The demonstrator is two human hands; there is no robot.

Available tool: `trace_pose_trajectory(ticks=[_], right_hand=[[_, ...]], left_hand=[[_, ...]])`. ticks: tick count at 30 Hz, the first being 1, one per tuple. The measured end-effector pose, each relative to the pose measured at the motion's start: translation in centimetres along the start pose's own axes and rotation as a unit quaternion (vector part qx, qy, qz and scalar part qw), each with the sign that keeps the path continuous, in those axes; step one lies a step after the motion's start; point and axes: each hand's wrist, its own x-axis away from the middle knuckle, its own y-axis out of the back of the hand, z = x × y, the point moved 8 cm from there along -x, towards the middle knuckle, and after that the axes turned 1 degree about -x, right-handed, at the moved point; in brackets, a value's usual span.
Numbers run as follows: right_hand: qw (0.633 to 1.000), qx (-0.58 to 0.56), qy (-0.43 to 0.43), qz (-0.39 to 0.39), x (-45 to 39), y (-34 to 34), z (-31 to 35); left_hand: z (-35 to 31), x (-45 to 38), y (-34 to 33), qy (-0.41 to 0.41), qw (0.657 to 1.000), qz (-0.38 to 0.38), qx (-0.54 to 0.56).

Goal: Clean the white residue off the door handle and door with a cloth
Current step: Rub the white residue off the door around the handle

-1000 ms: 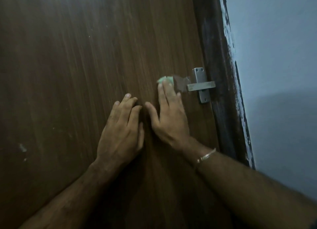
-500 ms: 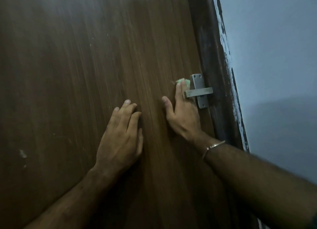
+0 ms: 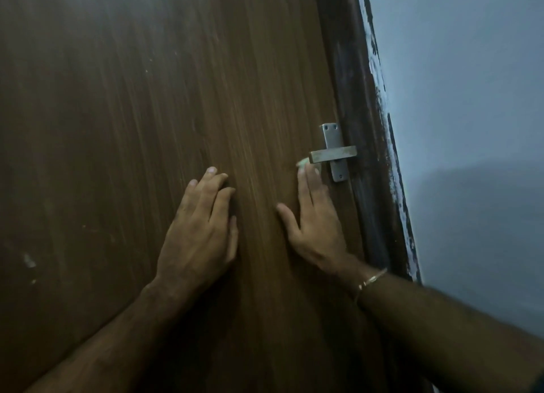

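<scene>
Right hand (image 3: 316,224) flat on the door (image 3: 147,127), straight fingers (image 3: 304,186) pressing the cloth (image 3: 302,163) just under the handle (image 3: 332,154) tip. Left hand (image 3: 200,233) — well left of the handle — lies flat too, fingers straight, holding nothing.

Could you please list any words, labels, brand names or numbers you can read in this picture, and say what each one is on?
None can be read. The door handle and its metal plate show only screw holes, with no brand mark. The wooden door, the green cloth and the bracelet carry no lettering.

Green cloth (image 3: 301,163) under metal handle (image 3: 332,154)
</scene>
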Motion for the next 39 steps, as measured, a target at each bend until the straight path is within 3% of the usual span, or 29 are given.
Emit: trace_pose_trajectory(ticks=[2,5,8,12,13,17,21,25,26,29,32,34,37,39], right_hand=[[1.0,0.006,-0.017,0.004,0.6,0.1,-0.3],[0.997,-0.062,-0.034,-0.022,-5.0,1.3,3.0],[0.994,-0.079,0.051,-0.049,-4.8,1.3,6.2],[0.982,-0.036,0.181,-0.03,4.4,0.8,3.8],[0.984,-0.031,0.171,-0.042,4.6,1.5,2.0],[0.989,-0.071,-0.046,-0.118,1.0,4.2,-3.5],[0.997,-0.035,0.042,-0.056,2.1,3.3,-2.3],[0.976,-0.094,-0.169,-0.104,1.0,4.9,-7.9],[0.981,-0.067,-0.156,-0.088,0.7,4.7,-7.8],[0.994,0.098,0.024,0.046,1.3,4.1,-6.6],[0.921,0.307,0.176,0.164,1.1,5.5,-6.5],[0.886,0.376,0.228,0.149,-1.3,6.9,-5.3],[0.871,0.409,0.248,0.11,-3.0,8.1,-4.5],[0.864,0.401,0.257,0.162,0.6,7.1,-5.9]], left_hand=[[0.1,0.3,0.0,0.001,1.0,-0.005,0.001],[0.7,0.1,0.1,0.002,1.0,-0.014,-0.008],[0.8,-0.1,-0.4,-0.007,1.0,-0.018,-0.004],[0.4,0.1,-0.4,-0.005,1.0,-0.026,0.009],[0.4,0.1,-0.4,-0.007,1.0,-0.025,0.009],[0.8,-0.2,-0.4,-0.009,1.0,-0.014,-0.004],[0.8,0.1,-0.8,-0.005,1.0,-0.008,-0.005],[0.8,-0.1,-0.7,-0.006,1.0,-0.008,0.001],[0.8,-0.1,-0.6,-0.006,1.0,-0.009,0.001],[0.7,-0.2,-0.5,-0.009,1.0,-0.008,-0.003],[0.6,-0.1,-0.5,-0.012,1.0,-0.013,-0.017],[0.6,-0.1,-0.5,-0.013,0.999,-0.02,-0.026],[0.7,-0.5,-0.6,-0.015,0.999,-0.028,-0.028],[0.7,-0.5,-0.6,-0.016,0.999,-0.028,-0.022]])
